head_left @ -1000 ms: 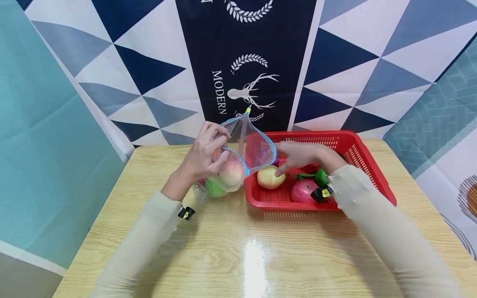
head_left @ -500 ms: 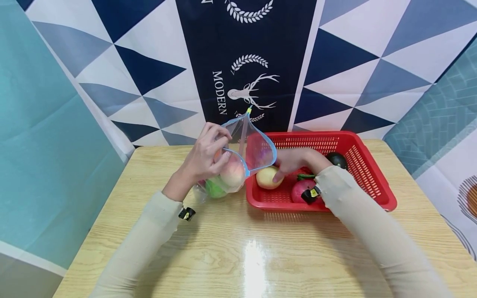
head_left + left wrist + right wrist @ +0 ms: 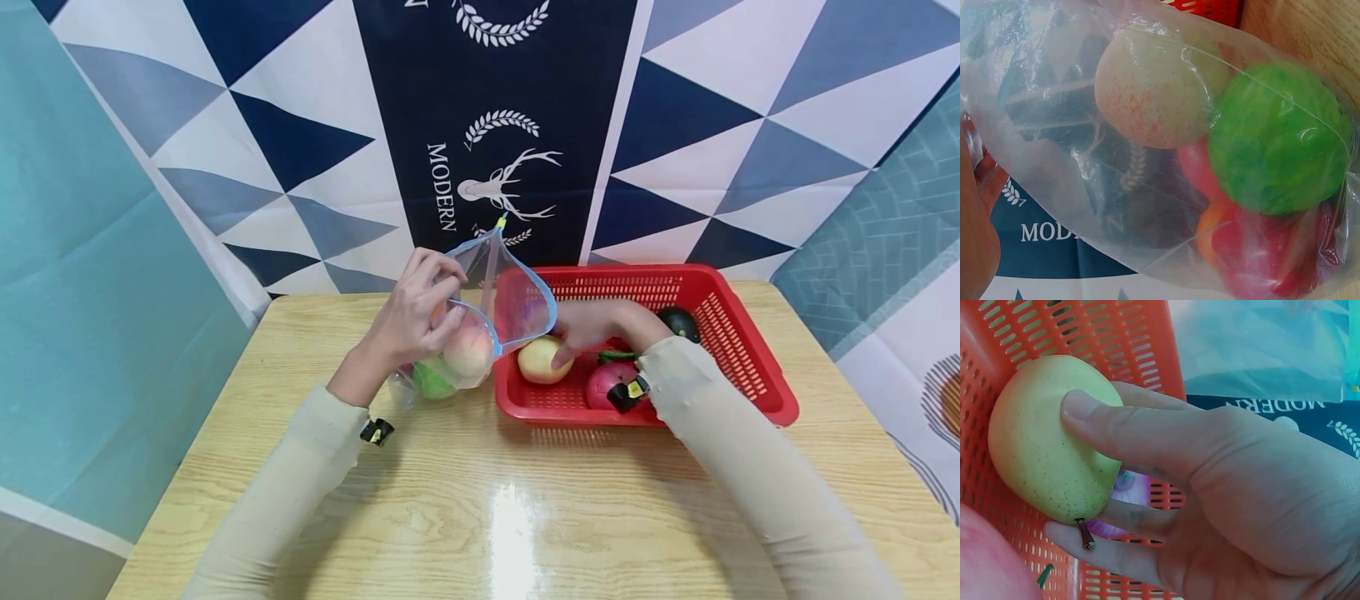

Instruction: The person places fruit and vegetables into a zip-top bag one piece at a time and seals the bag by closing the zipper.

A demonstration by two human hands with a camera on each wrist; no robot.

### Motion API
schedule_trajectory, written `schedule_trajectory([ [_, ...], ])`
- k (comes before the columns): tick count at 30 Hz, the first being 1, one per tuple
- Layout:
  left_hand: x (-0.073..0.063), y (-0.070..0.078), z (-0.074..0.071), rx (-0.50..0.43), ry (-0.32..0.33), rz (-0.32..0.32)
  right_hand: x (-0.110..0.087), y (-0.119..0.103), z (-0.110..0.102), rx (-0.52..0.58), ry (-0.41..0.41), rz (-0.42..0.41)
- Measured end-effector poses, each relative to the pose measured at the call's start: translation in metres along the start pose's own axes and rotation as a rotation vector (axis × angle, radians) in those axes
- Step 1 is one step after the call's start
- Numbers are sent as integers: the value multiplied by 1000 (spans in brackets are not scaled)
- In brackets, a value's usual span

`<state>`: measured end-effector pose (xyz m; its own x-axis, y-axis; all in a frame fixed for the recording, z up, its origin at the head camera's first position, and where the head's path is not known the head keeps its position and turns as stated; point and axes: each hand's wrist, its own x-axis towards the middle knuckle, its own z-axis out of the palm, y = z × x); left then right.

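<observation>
My left hand (image 3: 412,312) pinches the rim of a clear zip bag (image 3: 525,304) with blue edging, its mouth facing right. In the left wrist view the bag holds a peach (image 3: 1154,94), a bumpy green round thing (image 3: 1279,137), a red shiny piece (image 3: 1254,256) and an orange bit behind it. My right hand (image 3: 592,323) reaches into the red basket (image 3: 592,413) and grips a yellow pear (image 3: 1047,437). Its thumb lies on the pear's near side, and fingers pass behind. The pear's brown stem (image 3: 1087,536) points down beside the fingers.
Also in the basket are a pink round fruit (image 3: 609,385), a dark round thing (image 3: 678,323), a green stem-like piece (image 3: 615,356) and something purple (image 3: 1132,487), partly hidden. A wooden table (image 3: 450,500) meets a patterned cloth backdrop (image 3: 495,83).
My right hand and forearm have shifted slightly left, and the dark round thing in the basket shows more. The pear has barely moved. The left hand and bag stay in place.
</observation>
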<state>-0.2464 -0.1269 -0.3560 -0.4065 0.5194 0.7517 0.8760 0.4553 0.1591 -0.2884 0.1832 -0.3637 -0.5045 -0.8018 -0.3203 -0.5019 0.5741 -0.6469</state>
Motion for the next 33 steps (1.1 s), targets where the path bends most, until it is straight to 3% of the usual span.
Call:
schedule_trajectory([
  [6, 0, 0, 1, -1, -1, -6, -13, 3, -4, 29, 63, 70],
  [13, -1, 1, 1, -1, -2, -11, -27, 6, -8, -15, 130, 66],
  [19, -1, 2, 0, -4, -8, -15, -41, 1, -16, -57, 240, 73],
  [33, -1, 0, 2, -3, -2, 2, -63, -3, -26, -59, 468, -31],
])
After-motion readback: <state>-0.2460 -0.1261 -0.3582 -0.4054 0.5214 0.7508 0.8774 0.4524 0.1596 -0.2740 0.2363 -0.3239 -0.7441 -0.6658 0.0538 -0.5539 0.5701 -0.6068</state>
